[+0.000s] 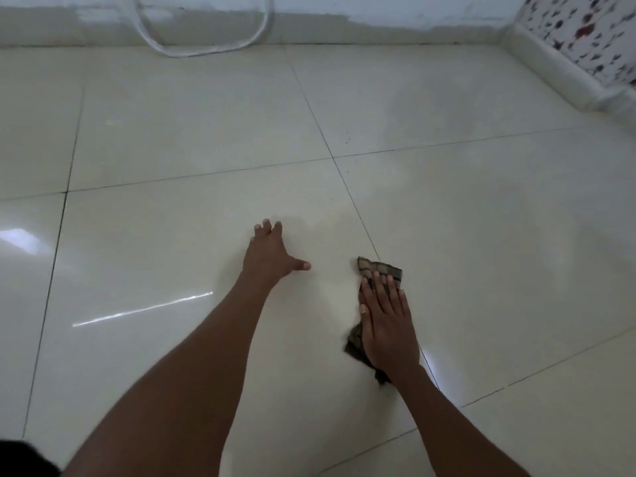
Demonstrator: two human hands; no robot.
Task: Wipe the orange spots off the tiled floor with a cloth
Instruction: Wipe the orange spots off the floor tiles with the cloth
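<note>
Cloth (378,270) is a dark checked rag, kinda brown-green, lying flat-ish on the tiled floor (172,149) just right of a grout line that runs diagonally up the middle. Right hand (387,325) is pressed down on top of it, palm flat, fingers (378,287) straight and close together, so it's pushing on the rag rather than gripping it. One crumpled end pokes out past the fingertips and another bit sticks out by the wrist on the left side.

Left hand (270,254) is planted on the bare tile a little way to the left of the rag, not touching it. Its fingers are spread and relaxed with the thumb stuck out toward the rag, holding nothing, just resting on the floor like a prop.

Tiles are big, glossy and cream coloured, with a few bright light streaks reflecting near the left forearm. Honestly can't make out any orange marks, only a few tiny dark specks further up near the grout crossing. A clear hose (206,39) loops along the far wall (378,15), and a speckled red-and-black patterned panel (585,32) sits in the top right corner
</note>
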